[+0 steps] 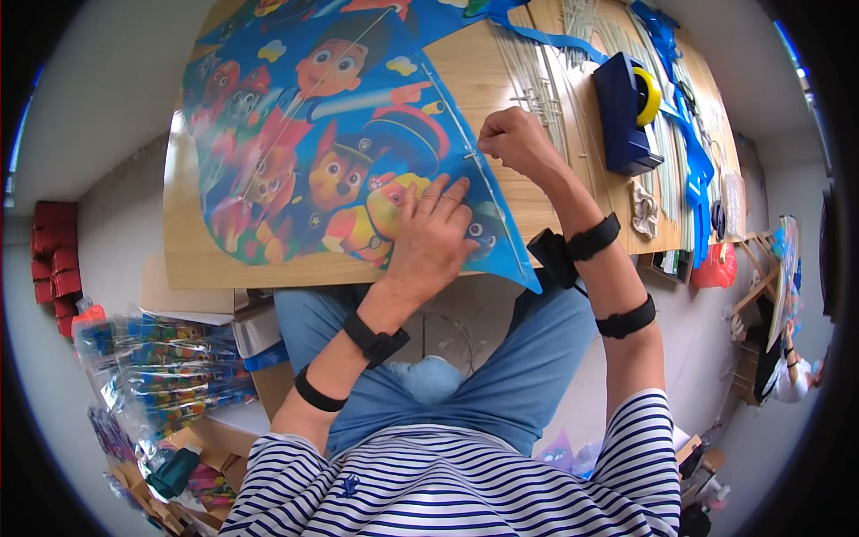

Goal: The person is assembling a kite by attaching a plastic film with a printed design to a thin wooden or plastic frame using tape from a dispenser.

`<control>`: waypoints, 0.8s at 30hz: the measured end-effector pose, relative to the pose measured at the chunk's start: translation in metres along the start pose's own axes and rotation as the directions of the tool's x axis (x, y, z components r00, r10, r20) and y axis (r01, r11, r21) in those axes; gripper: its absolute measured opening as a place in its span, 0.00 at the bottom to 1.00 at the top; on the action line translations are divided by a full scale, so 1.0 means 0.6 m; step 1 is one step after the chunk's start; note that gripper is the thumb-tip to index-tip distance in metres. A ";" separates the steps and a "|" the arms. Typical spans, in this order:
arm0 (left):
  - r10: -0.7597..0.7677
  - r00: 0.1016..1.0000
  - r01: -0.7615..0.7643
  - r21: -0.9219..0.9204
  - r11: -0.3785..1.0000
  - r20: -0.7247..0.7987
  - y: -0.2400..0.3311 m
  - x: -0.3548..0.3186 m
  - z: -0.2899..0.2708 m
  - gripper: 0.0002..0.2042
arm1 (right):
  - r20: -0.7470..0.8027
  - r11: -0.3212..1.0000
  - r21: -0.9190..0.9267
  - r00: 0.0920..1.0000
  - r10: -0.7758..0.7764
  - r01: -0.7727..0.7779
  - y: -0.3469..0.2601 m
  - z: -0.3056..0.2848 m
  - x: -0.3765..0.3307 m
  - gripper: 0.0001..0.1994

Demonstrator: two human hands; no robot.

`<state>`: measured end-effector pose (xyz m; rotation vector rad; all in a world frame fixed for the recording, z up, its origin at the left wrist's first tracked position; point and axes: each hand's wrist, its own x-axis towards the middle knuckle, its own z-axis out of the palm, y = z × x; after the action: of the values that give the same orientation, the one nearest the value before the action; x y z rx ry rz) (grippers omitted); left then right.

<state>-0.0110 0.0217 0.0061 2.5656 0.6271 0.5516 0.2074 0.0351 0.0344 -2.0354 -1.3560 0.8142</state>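
A blue kite (300, 152) printed with cartoon dogs and a child lies spread over the left of the wooden table. Fingers spread, my left hand (429, 231) rests flat on its near right part. Along the kite's right edge runs a thin white rod (454, 115), with a small pale fitting (472, 153) about midway. My right hand (519, 143) is closed just right of that fitting, thumb and fingers pressed together. Whatever the right fingers pinch, if anything, is too small or hidden to tell.
A dark blue tape dispenser (617, 116) with a yellow roll stands right of my right hand. Thin pale rods (537, 76) and blue ribbon (698, 170) lie on the table (192, 264). Wrapped colourful packs (179, 367) sit lower left. Another person (792, 380) is far right.
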 end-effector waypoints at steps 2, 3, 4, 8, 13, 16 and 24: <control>-0.008 1.000 0.008 -0.002 1.000 -0.014 -0.015 -0.002 -0.015 0.18 | 0.038 0.999 -0.020 0.999 0.030 -0.029 -0.005 0.004 0.012 0.06; -0.012 0.999 0.012 0.013 1.000 -0.033 -0.025 0.001 -0.024 0.18 | 0.064 0.998 -0.036 0.996 0.054 -0.051 -0.008 0.008 0.019 0.06; -0.014 0.999 0.015 0.028 0.999 -0.051 -0.033 0.005 -0.029 0.17 | 0.100 0.995 -0.077 0.992 0.077 -0.070 -0.007 0.011 0.025 0.07; -0.004 0.998 0.005 0.011 1.000 -0.062 -0.048 0.019 -0.029 0.17 | 0.069 0.991 -0.134 0.997 0.020 -0.010 0.008 0.026 0.036 0.07; 0.011 1.000 -0.010 0.021 1.000 -0.019 -0.043 0.036 -0.018 0.18 | 0.059 0.987 -0.163 0.998 0.011 -0.002 0.018 0.030 0.039 0.06; 0.031 1.000 -0.031 0.011 0.999 0.001 -0.042 0.047 -0.015 0.18 | 0.049 0.985 -0.172 0.999 0.016 -0.007 0.018 0.031 0.040 0.06; 0.043 0.999 -0.044 0.077 0.996 0.007 -0.056 0.064 0.011 0.21 | 0.017 0.980 -0.195 1.000 -0.026 0.029 0.021 0.038 0.039 0.05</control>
<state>0.0123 0.0660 -0.0056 2.6574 0.6028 0.5449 0.2051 0.0555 0.0060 -2.1574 -1.5208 0.7083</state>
